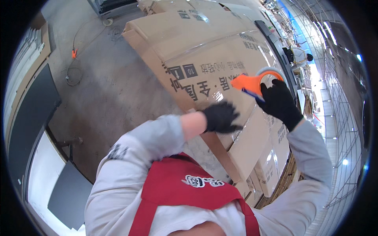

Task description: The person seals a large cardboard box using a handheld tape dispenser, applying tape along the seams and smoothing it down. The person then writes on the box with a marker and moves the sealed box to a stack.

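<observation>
My right hand (279,103), in a black glove, is closed around an orange tape gun (248,83) with a blue part along its lower edge. A roll of packing tape (270,70) sits on it. Below the tape gun lies a large flat cardboard box (189,38) with printed writing, and shiny clear tape runs across it. My left hand (221,118), also gloved in black and slightly blurred, is over the near part of the box with its fingers apart and nothing in them. Whether it touches the cardboard I cannot tell.
More flat boxes (267,169) lie beneath and beside this one. On the concrete floor (118,79) at left are a thin cable and an orange clamp (74,53). Dark panels (32,115) stand along the left. Another person (298,56) is at the far right.
</observation>
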A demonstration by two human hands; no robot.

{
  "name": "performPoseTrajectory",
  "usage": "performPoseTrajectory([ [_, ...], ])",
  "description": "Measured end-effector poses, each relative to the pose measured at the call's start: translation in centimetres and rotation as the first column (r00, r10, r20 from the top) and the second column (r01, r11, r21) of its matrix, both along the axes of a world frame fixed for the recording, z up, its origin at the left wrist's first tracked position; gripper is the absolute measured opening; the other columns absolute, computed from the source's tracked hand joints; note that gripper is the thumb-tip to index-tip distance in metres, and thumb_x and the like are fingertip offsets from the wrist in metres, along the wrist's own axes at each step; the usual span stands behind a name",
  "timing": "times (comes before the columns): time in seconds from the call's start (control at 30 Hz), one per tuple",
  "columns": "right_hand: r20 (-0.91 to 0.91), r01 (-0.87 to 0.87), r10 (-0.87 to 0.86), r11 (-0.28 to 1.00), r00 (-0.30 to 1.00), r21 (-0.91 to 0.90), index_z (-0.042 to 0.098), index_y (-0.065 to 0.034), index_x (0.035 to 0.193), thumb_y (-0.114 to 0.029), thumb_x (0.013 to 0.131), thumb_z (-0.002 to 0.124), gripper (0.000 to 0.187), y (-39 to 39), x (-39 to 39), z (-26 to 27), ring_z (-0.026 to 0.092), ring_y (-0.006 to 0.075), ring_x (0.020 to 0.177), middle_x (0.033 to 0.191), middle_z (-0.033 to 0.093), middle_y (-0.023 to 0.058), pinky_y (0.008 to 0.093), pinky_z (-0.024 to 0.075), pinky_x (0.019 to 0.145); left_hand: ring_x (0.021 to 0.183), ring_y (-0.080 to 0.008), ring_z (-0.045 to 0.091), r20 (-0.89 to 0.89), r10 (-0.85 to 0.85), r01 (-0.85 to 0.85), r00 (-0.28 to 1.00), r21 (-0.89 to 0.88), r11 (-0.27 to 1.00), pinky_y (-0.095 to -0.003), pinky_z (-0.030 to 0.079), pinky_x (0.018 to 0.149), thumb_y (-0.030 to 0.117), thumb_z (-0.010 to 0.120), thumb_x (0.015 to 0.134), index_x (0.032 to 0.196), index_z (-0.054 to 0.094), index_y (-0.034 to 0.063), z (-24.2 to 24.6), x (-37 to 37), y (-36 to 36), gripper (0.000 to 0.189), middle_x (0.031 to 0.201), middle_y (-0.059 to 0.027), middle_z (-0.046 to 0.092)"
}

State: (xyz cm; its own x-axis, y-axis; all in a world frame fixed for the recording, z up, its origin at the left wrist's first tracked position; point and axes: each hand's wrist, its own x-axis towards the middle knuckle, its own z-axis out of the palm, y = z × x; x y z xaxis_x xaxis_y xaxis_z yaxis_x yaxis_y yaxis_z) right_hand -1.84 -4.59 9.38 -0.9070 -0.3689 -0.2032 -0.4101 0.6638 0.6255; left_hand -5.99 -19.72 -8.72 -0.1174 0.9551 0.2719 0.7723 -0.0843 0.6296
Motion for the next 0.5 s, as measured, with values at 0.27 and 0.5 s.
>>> performPoseTrajectory([
  [0.27, 0.145, 0.003, 0.062, 0.911, 0.987, -0.412, 0.064, -0.0018, 0.083, -0.031, 0.066, 0.07, 0.034, -1.9, 10.5, 0.9, 0.059, 0.0373, 0.082, 0.077, 0.062, 0.0155, 0.0441, 0.0452, 0.085, 0.099, -0.0302, 0.061, 0.486, 0.37, -0.61, 0.792, 0.607, 0.509, -0.0387, 0.048, 0.085, 0.032, 0.076, 0.07, 0.107, 0.064, 0.0085, 3.4, 5.3, -8.6, 0.045, 0.109, -0.0112, 0.064],
  [0.5, 0.249, -0.142, 0.326, 0.821, 0.912, -0.553, 0.064, -0.0024, 0.083, -0.033, 0.066, 0.072, 0.036, 1.1, 17.0, -1.5, 0.062, 0.0296, 0.075, 0.071, 0.062, 0.0117, 0.0416, 0.0461, 0.088, 0.104, -0.0273, 0.06, 0.271, 0.142, -0.283, 0.952, 0.608, 0.741, -0.036, 0.047, 0.087, 0.033, 0.074, 0.074, 0.111, 0.062, 0.008, 1.8, 13.5, -7.2, 0.047, 0.112, -0.0115, 0.062],
])
